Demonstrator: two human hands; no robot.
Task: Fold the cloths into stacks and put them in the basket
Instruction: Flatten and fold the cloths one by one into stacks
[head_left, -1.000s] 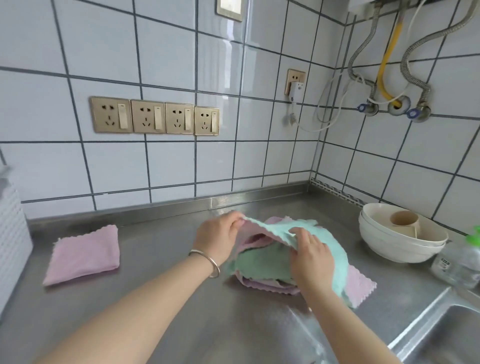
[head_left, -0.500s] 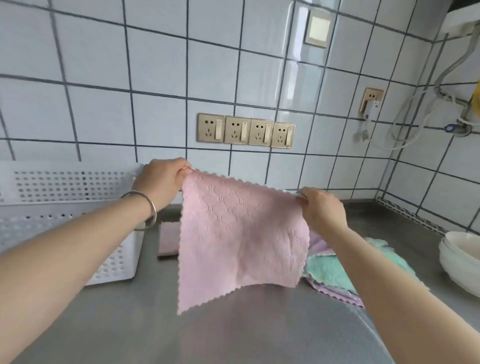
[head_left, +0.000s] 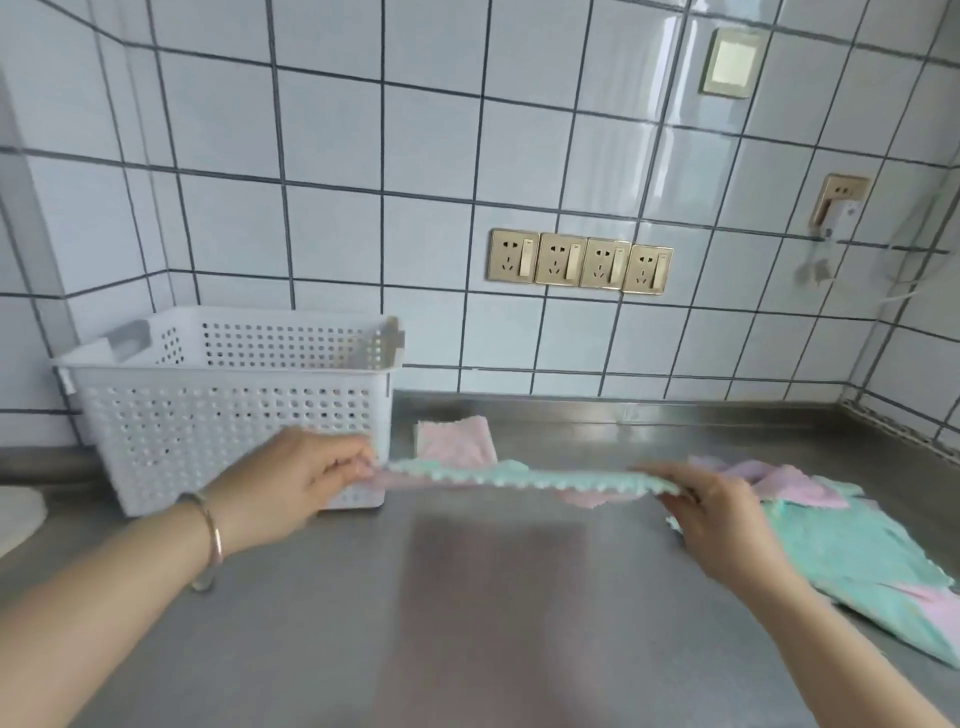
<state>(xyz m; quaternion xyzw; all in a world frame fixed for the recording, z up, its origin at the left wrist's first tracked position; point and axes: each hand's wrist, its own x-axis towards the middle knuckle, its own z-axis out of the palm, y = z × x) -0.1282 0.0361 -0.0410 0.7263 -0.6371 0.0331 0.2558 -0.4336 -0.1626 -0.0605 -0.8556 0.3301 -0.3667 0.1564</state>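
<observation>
Since the earlier frame, the two-sided pink and mint-green square cloth with scalloped edges (head_left: 524, 480) has swung from hanging as a vertical sheet, pink face toward the camera, to lying nearly level between the hands, so that it is seen almost edge-on above the brushed stainless-steel surface (head_left: 467, 623).

Largest to smallest: the steel surface runs along a wall of white tiles. At its left end stands the white perforated plastic basket (head_left: 228, 415), upright; its inside cannot be seen from this angle. At the right lies the loose heap of unfolded pink and mint-green cloths (head_left: 852, 540), well apart from the basket. The held cloth spans the gap between them, clear of the surface as far as can be told. Behind it, just beside the basket's right wall, rests one small folded pink cloth (head_left: 453, 439).

The left hand (head_left: 291, 483), with a metal bangle (head_left: 210, 545) on its wrist, pinches the cloth's left edge; the right hand (head_left: 722, 519) grips the right edge with curled fingers.

Step in hand, as judged: the spreading of one cloth before its first fold. The task appears to be at an early stage, with one cloth folded and nothing visibly in the basket. The next move calls for lowering the cloth flat onto the bare surface, or bringing the two held edges together, with the corners kept aligned.
</observation>
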